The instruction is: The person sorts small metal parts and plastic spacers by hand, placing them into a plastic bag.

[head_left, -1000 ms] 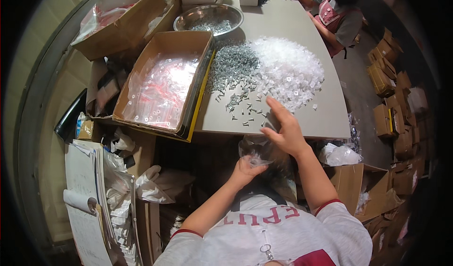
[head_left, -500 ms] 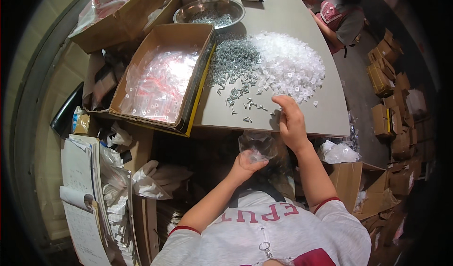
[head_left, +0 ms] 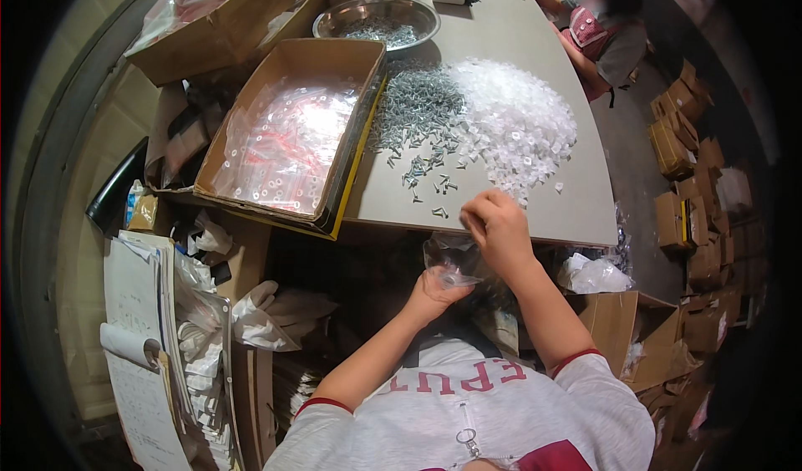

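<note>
My left hand (head_left: 432, 296) is closed on a small clear plastic bag (head_left: 448, 252), holding it just below the table's front edge with its mouth upward. My right hand (head_left: 504, 235) is at that edge, above and beside the bag. Its fingers are curled together, and whatever they hold is hidden. Just beyond lie a few loose screws (head_left: 440, 213), strung out from a pile of silvery screws (head_left: 422, 103). To the right of that pile spreads a heap of small white plastic pieces (head_left: 522, 120), its near tip close to my right hand.
Left on the table (head_left: 576, 216), a cardboard tray (head_left: 219, 163) holds flat clear bags with red markings. Behind it stands a metal bowl (head_left: 324, 36) of screws. A co-worker (head_left: 576, 40) is at the far right. Cartons (head_left: 626, 329) line the right; papers (head_left: 134, 287) stand at lower left.
My right hand has drawn back toward the bag, its fingers now curled instead of reaching out. Some loose screws near the white heap no longer show. My left hand stays with the bag.
</note>
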Available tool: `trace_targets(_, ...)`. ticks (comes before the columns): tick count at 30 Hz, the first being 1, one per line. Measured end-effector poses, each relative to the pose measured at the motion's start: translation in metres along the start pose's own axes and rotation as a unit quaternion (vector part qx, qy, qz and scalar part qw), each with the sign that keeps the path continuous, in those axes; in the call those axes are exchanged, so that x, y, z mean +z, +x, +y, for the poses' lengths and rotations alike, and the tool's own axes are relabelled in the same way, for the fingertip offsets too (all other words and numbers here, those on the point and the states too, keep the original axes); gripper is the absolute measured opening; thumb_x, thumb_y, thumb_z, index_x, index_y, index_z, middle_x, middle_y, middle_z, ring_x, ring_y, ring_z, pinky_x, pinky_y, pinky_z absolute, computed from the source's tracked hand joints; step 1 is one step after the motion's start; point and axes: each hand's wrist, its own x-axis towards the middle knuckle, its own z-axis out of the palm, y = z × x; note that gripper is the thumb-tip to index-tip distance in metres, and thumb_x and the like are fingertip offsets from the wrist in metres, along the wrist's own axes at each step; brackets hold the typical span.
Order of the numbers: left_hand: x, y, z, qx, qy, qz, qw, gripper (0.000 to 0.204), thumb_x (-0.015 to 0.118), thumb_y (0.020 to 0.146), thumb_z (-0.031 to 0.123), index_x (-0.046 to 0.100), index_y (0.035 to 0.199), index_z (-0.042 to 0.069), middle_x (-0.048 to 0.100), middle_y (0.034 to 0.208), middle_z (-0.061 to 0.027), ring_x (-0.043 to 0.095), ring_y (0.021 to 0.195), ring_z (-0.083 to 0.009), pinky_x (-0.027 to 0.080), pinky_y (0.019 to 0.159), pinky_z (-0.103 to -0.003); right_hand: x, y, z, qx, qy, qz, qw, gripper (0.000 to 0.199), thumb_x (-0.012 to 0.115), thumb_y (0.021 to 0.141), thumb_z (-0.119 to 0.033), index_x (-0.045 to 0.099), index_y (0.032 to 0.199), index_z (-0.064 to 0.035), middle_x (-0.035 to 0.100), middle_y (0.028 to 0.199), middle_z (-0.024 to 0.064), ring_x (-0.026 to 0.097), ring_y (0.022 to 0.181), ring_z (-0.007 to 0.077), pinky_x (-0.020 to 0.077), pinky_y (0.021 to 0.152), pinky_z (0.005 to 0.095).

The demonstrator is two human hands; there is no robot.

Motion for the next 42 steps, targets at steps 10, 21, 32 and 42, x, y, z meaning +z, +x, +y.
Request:
trace_targets(10,0.003,0.002,0.005,0.084,-0.040,-0.012,0.996,0.035,0.079,0.081,0.022,0.069,0.108,0.003,0.073,0.100,-0.0095,0.069,0.089,-0.0189,0.052,0.082,-0.032,0.011,0.018,-0.013,-0.002,0.044,0.011,0.999,0.034,0.079,0.079,-0.018,0.070,0.108,-0.0012,0.062,0.096,0.0139,0.062,0.087,0.0312,0.0511,0.080,0.0387)
trace_targets(21,0.003,0.005,0.002,0.102,-0.037,0.000,0.994,0.040,0.081,0.080,0.022,0.067,0.112,0.003,0.073,0.104,-0.0080,0.068,0.095,-0.0180,0.052,0.085,-0.033,0.029,0.017,-0.021,-0.049,0.010,0.044,0.998,0.022,0.080,0.077,-0.018,0.070,0.092,-0.0043,0.065,0.097,0.0125,0.062,0.092,0.0323,0.0513,0.081,0.0415)
trace_targets(32,0.005,0.006,0.001,0.098,-0.024,0.005,0.995,0.036,0.080,0.079,0.024,0.068,0.106,0.002,0.073,0.098,-0.0111,0.069,0.089,-0.0228,0.053,0.081,-0.034,0.024,0.004,-0.015,-0.081,-0.015,0.064,0.995,0.012,0.076,0.079,-0.007,0.069,0.088,-0.0047,0.068,0.092,0.0093,0.065,0.087,0.0293,0.0537,0.076,0.0391)
trace_targets(42,0.004,0.008,-0.010,0.085,-0.035,0.001,0.996,0.038,0.080,0.078,0.027,0.069,0.103,0.000,0.073,0.095,-0.0139,0.070,0.087,-0.0260,0.053,0.080,-0.035,0.017,0.004,-0.011,-0.067,0.003,0.059,0.996,0.010,0.074,0.079,-0.007,0.069,0.088,-0.0054,0.067,0.092,0.0101,0.065,0.089,0.0307,0.0533,0.078,0.0399)
